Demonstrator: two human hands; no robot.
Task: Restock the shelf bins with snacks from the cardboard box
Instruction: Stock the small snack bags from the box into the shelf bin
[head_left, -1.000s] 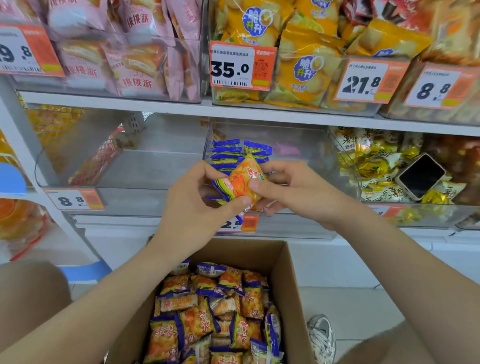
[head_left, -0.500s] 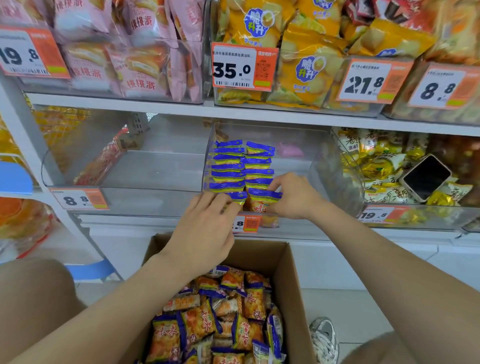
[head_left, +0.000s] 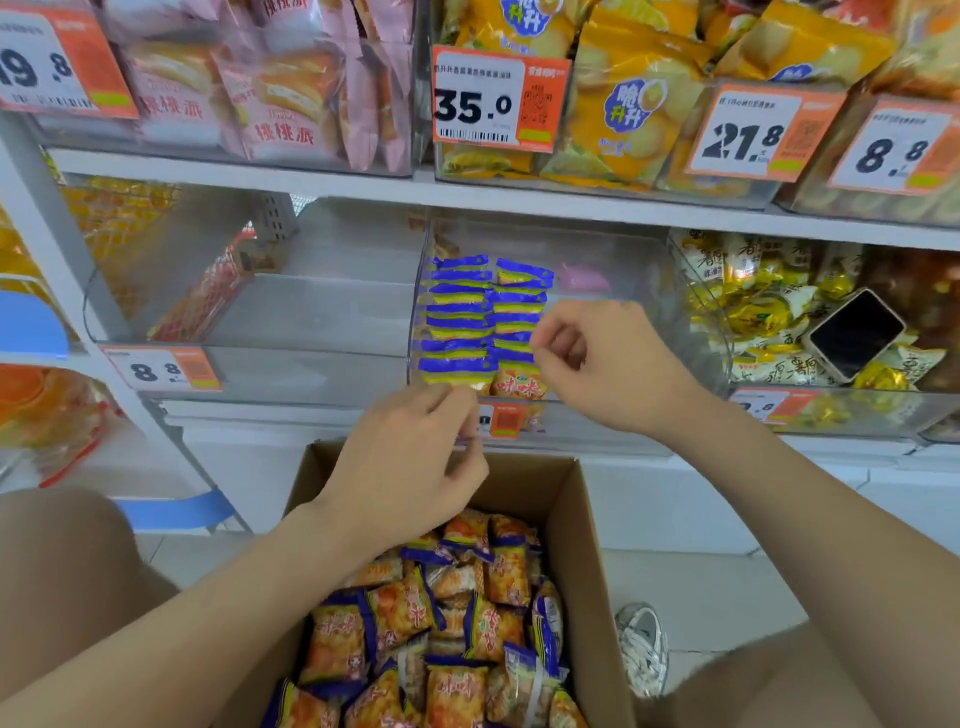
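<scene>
- Brown corrugated cardboard box, flaps open, sits nearest on the floor; it is well filled with loose snack packets, so by my reckoning most of the restocking remains.
- The packets are small crinkly foil pillows, orange-faced with blue sealed ends, lying jumbled at all angles.
- The left hand hangs over the box's far edge, just below the bin front; its grip is loosely curled with fingertips pinched, and I cannot tell if it has anything.
- The right hand is at the mouth of the clear bin, fingers half-curled on nothing visible.
- Inside that glossy, hard plastic bin, two neat rows of packets stand on edge, blue seams upward, filling only the left part; the right part looks bare.
- The bin to the left looks nearly empty.
</scene>
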